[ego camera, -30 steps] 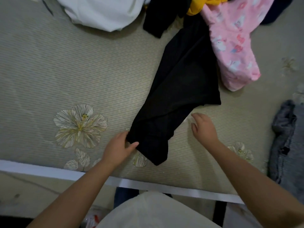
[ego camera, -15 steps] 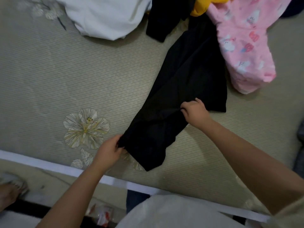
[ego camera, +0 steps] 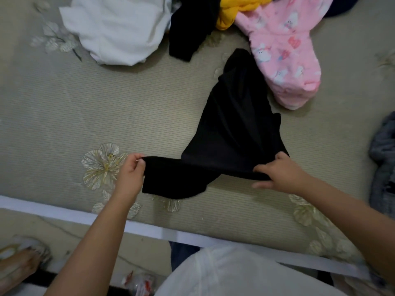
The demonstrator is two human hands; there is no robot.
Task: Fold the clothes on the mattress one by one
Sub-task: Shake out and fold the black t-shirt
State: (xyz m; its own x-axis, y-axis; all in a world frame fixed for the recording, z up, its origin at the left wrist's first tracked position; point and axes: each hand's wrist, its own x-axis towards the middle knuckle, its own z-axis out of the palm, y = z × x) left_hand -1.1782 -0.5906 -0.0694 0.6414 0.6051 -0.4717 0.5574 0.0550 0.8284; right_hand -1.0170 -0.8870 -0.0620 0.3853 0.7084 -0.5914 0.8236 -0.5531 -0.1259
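Observation:
A black garment (ego camera: pixel 233 133) lies on the beige mattress (ego camera: pixel 85 107), running from the pile at the top down toward me. My left hand (ego camera: pixel 131 171) pinches its near left corner. My right hand (ego camera: pixel 277 174) grips the cloth's edge on the right. Between the two hands the near end of the garment is lifted and stretched into a band, with a flap hanging below it. The far end still rests on the mattress beside a pink printed garment (ego camera: pixel 284 54).
At the top lie a white garment (ego camera: pixel 115 28), another black piece (ego camera: pixel 192 33) and a yellow one (ego camera: pixel 230 13). A grey garment (ego camera: pixel 382 159) sits at the right edge. The mattress's white border (ego camera: pixel 64 214) runs along the near side, with floor and a sandalled foot (ego camera: pixel 19 261) below.
My right hand went from the bare mattress to the garment's right side and took hold. Both hands have since lifted and pulled the near end apart and sideways.

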